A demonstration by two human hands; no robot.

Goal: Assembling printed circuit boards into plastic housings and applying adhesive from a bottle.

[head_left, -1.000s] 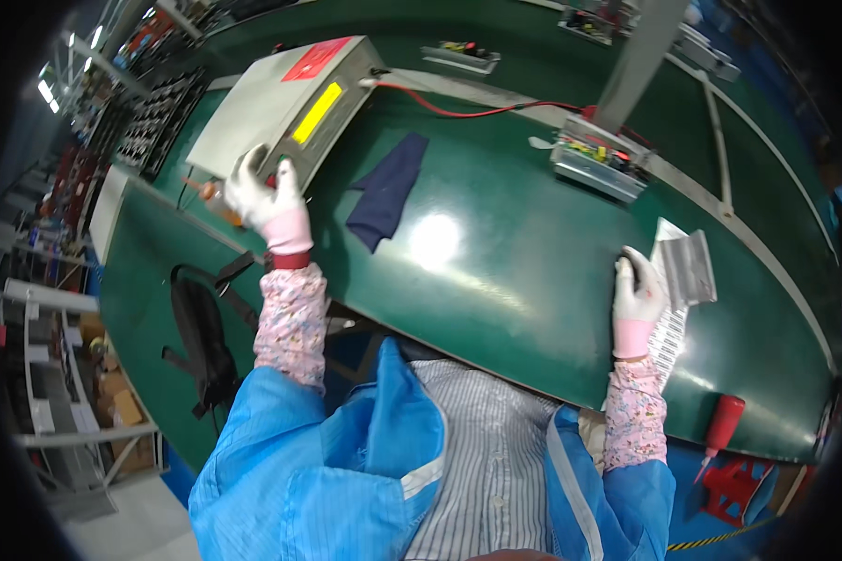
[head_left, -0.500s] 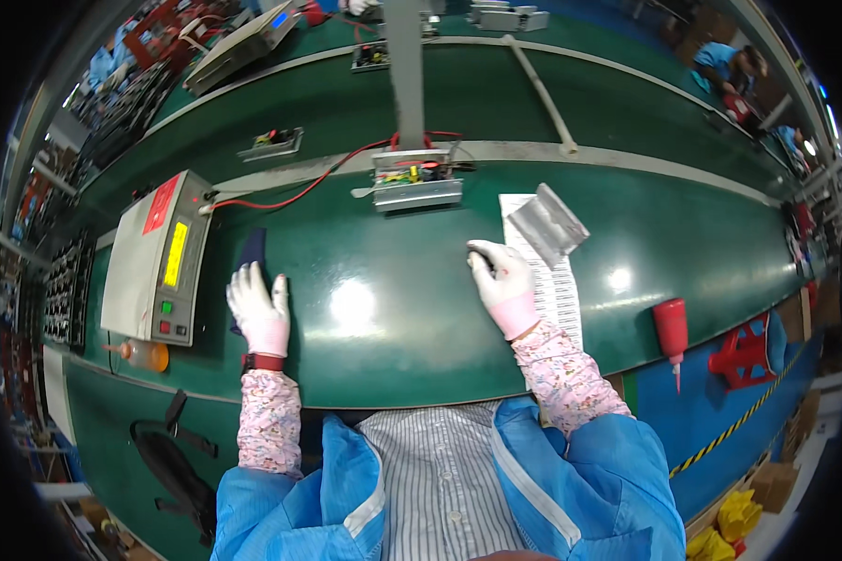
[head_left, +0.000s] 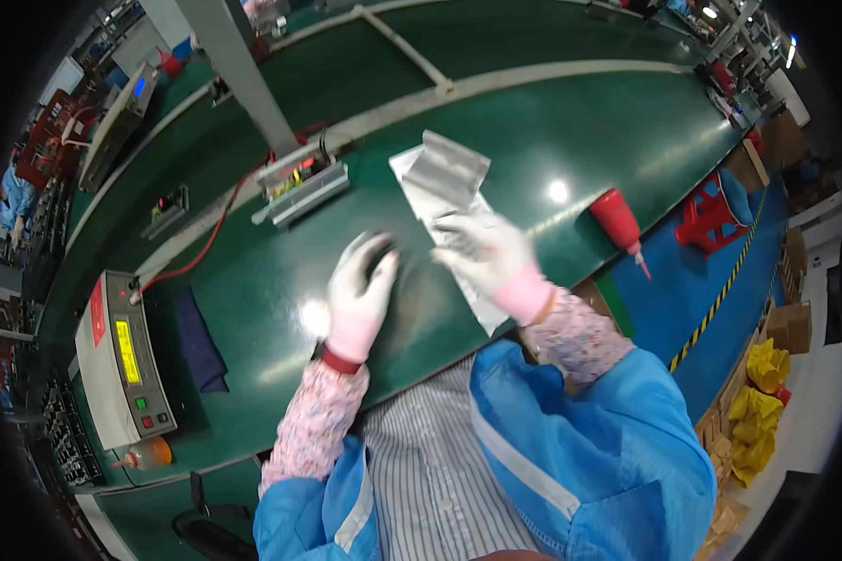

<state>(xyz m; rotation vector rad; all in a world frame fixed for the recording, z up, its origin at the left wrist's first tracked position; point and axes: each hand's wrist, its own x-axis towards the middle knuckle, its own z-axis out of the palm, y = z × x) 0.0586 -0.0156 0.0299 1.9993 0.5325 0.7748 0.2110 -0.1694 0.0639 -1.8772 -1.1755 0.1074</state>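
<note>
My left hand [head_left: 357,294], in a white glove with a pink cuff, hovers over the green bench with its fingers curved and thumb apart. A dark patch shows inside its fingers; whether it is a stain or shadow I cannot tell. My right hand [head_left: 486,257], gloved alike, points leftward over a long printed paper sheet [head_left: 480,307]. Its thumb and fingers are apart, slightly blurred, with nothing visible between them. Just beyond it a bent silver metal bracket [head_left: 447,170] lies on the sheet. A circuit board in a metal frame [head_left: 301,190] stands farther left.
A tester box with a yellow display [head_left: 126,360] stands at left, beside a dark blue cloth [head_left: 199,341] and a small orange-bottomed bottle [head_left: 150,453]. A red squeeze bottle [head_left: 617,222] lies near the right edge. A grey post [head_left: 239,75] rises behind the board. A red stool [head_left: 711,215] stands beyond.
My left hand has left the blue cloth and moved right, toward my right hand. My right hand has turned its fingers leftward and opened. The view has swung to the right and tilted.
</note>
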